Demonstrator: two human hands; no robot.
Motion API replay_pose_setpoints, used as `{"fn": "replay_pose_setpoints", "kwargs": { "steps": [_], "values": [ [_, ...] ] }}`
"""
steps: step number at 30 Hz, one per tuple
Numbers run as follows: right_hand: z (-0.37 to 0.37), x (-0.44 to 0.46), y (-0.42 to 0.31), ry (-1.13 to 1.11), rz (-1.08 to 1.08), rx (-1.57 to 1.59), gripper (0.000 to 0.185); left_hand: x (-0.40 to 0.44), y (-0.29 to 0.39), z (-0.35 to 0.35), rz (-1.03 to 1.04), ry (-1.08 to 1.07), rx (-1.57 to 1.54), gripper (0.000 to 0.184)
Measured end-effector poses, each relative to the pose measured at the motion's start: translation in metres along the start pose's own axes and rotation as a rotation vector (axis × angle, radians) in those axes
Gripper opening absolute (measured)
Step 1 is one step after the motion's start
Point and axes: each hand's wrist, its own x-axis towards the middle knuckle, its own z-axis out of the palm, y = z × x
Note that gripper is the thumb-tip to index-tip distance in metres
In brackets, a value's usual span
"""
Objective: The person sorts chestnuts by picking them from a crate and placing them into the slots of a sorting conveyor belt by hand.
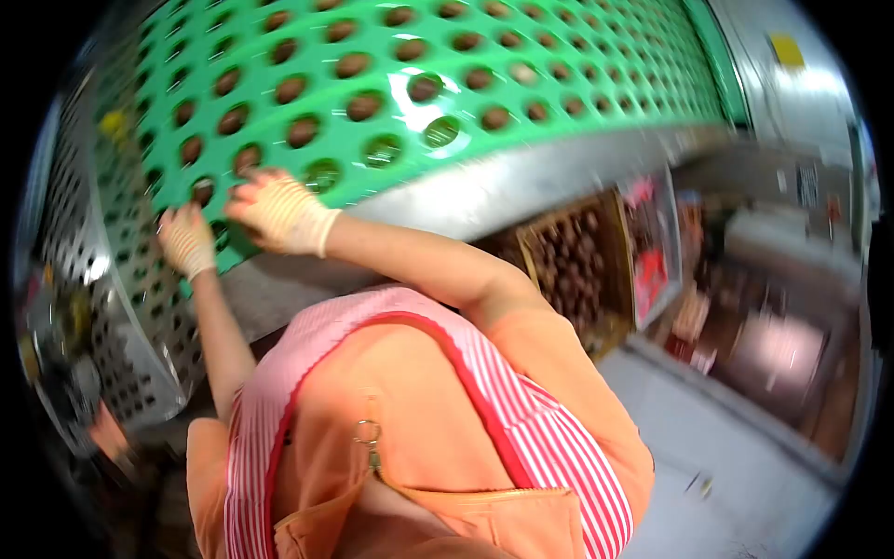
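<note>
A green perforated tray surface [484, 65] fills the upper view, with brown rounded pieces in many of its oval holes. Over its near left corner both my hands work close together, in pale striped gloves that leave the fingertips bare. My left hand [188, 244] is at the corner, just below a dark brown piece [202, 191]; its fingers are smeared, and I cannot tell what they hold. Beside it, my right hand [284, 216] has its fingers curled down toward the tray, below another brown piece [247, 158]. Whatever is in these fingers is hidden.
Several holes near the front edge, such as one hole [323, 175], hold no brown piece. A metal ledge [447, 205] runs along the tray's near side. To the right stands a crate of dark brown pieces [570, 265]. Perforated metal [121, 307] lies at the left.
</note>
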Motion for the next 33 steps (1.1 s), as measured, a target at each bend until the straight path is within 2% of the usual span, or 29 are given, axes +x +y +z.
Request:
{"fn": "replay_pose_setpoints", "kwargs": {
  "steps": [2,5,7,8,9,10,11,12,13,15,16,17,18,19,20,21,22,23,25,26,27,28,30,33],
  "values": [
    [-0.015,-0.037,0.006,0.157,0.097,0.028,0.039,-0.003,0.025,-0.021,0.006,-0.095,0.113,0.031],
    [-0.04,-0.101,0.02,0.378,0.285,0.094,0.037,0.015,-0.007,0.004,-0.016,-0.223,0.191,0.037],
    [-0.058,-0.159,0.03,0.567,0.408,0.099,0.032,0.022,0.017,-0.021,-0.11,-0.323,0.264,0.041],
    [-0.075,-0.195,0.029,0.68,0.481,0.137,0.031,0.021,0.044,-0.042,-0.132,-0.305,0.324,0.047],
    [-0.09,-0.23,0.027,0.661,0.633,0.076,0.03,0.019,0.059,-0.046,-0.047,-0.157,0.362,0.05],
    [-0.089,-0.268,0.024,0.854,0.725,-0.022,0.027,0.021,0.079,-0.054,0.09,-0.103,0.177,0.052],
    [-0.1,-0.308,0.021,0.834,0.917,0.032,0.024,0.023,0.102,-0.06,0.219,-0.056,-0.013,0.053],
    [-0.101,-0.348,0.016,0.987,1.03,0.039,0.025,0.024,0.131,-0.059,0.305,-0.096,-0.258,0.055],
    [-0.087,-0.401,0.02,1.041,1.173,-0.011,0.029,0.022,0.167,-0.057,0.386,-0.141,-0.499,0.057],
    [-0.094,-0.486,-0.003,1.186,1.552,0.222,0.029,-0.013,0.257,-0.071,0.449,-0.349,-0.877,0.06],
    [-0.093,-0.523,-0.013,1.274,1.669,0.229,0.029,-0.044,0.311,-0.105,0.531,-0.445,-0.908,0.063],
    [-0.087,-0.565,-0.021,1.193,1.727,0.099,0.031,-0.068,0.35,-0.115,0.645,-0.599,-0.951,0.064],
    [-0.079,-0.603,-0.027,1.185,1.751,0.099,0.032,-0.091,0.387,-0.124,0.746,-0.725,-0.955,0.063],
    [-0.082,-0.622,-0.038,1.073,1.84,0.08,0.034,-0.114,0.421,-0.134,0.809,-0.882,-0.877,0.06],
    [-0.084,-0.633,-0.046,0.927,1.863,0.13,0.038,-0.132,0.452,-0.133,0.992,-0.949,-0.888,0.059],
    [-0.086,-0.643,-0.052,0.78,1.877,0.178,0.041,-0.152,0.478,-0.126,1.09,-0.993,-0.871,0.058],
    [-0.075,-0.655,-0.056,0.605,1.825,0.184,0.054,-0.17,0.503,-0.116,1.254,-0.977,-0.869,0.059],
    [-0.076,-0.646,-0.062,0.546,1.888,0.333,0.066,-0.187,0.524,-0.096,1.361,-1.012,-0.795,0.063],
    [-0.069,-0.636,-0.058,0.336,1.857,0.435,0.073,-0.221,0.556,-0.083,1.494,-1.162,-0.599,0.077],
    [-0.072,-0.626,-0.057,0.218,1.898,0.431,0.075,-0.238,0.57,-0.084,1.563,-1.155,-0.335,0.082],
    [-0.077,-0.616,-0.056,0.096,1.935,0.426,0.078,-0.253,0.581,-0.084,1.616,-1.138,-0.069,0.088],
    [-0.073,-0.611,-0.053,0.025,1.958,0.393,0.08,-0.264,0.587,-0.076,1.598,-1.226,0.029,0.092],
    [-0.076,-0.607,-0.049,0.023,1.946,0.398,0.08,-0.286,0.593,-0.066,1.591,-1.328,0.256,0.1],
    [-0.069,-0.606,-0.044,0.064,1.918,0.369,0.08,-0.305,0.586,-0.052,1.514,-1.297,0.295,0.091]
  ]
}}
